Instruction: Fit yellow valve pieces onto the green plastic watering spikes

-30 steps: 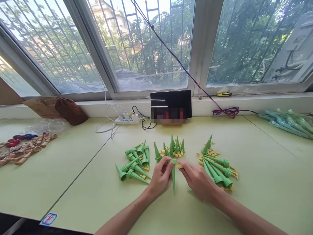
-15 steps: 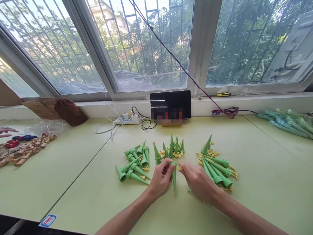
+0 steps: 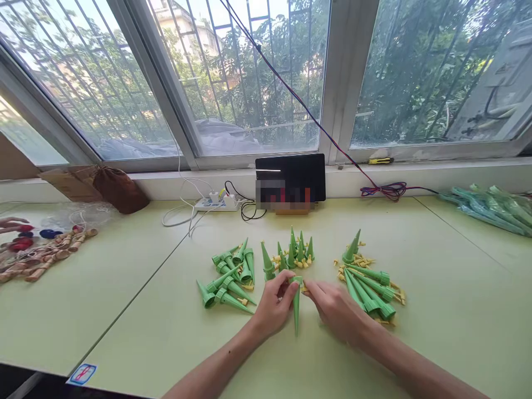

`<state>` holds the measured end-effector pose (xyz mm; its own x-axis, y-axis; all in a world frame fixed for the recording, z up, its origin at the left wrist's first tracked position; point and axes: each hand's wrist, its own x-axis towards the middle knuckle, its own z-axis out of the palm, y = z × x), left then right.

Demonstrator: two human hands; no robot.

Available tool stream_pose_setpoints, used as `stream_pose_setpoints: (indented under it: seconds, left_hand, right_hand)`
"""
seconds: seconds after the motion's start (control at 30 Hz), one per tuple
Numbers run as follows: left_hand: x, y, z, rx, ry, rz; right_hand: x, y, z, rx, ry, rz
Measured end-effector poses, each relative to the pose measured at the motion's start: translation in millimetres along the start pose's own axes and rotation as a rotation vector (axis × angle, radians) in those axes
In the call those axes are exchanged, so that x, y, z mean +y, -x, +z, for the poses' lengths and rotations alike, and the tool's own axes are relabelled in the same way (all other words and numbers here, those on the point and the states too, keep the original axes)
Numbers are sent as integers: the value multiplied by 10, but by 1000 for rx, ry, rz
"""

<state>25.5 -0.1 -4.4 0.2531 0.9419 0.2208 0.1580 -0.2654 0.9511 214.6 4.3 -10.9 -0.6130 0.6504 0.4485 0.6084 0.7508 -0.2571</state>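
Observation:
Between thumb and fingers, my left hand (image 3: pixel 277 302) grips a green plastic watering spike (image 3: pixel 296 310) by its wide end, the point aimed down toward me. Close on its right, my right hand (image 3: pixel 334 307) pinches a small yellow valve (image 3: pixel 305 287) against or just beside the spike's collar; the fingers hide most of it. Behind my hands a group of green spikes (image 3: pixel 300 249) stands upright with yellow valves around them. More green spikes lie in a left pile (image 3: pixel 226 282) and a right pile (image 3: pixel 369 288), with yellow pieces mixed in.
A dark tablet (image 3: pixel 291 172) leans at the back beside a power strip (image 3: pixel 218 204) with cables. Wooden toys (image 3: pixel 50 257) lie at far left, near another person's hand (image 3: pixel 12 224). Plastic-wrapped items (image 3: pixel 490 210) rest at far right. A brown pouch (image 3: pixel 120 188) sits by the window.
My hands stay in nearly the same place, with the yellow valve still at the spike's wide end. At far left, the other person's hand has shifted slightly near the red balls.

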Motion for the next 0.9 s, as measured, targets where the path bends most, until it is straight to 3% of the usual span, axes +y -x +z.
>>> stream_pose_setpoints:
  seconds: [0.53, 0.7, 0.9]
  left_hand:
    - [-2, 6, -5, 13, -81, 27]
    - [5, -4, 8, 44, -78, 35]
    - [34, -11, 49, 62, 134, -93]
  right_hand:
    - [-26, -18, -20, -72, 43, 7]
    - [-39, -32, -31, -4, 44, -10]
    - [-70, -68, -59, 140, 59, -33]
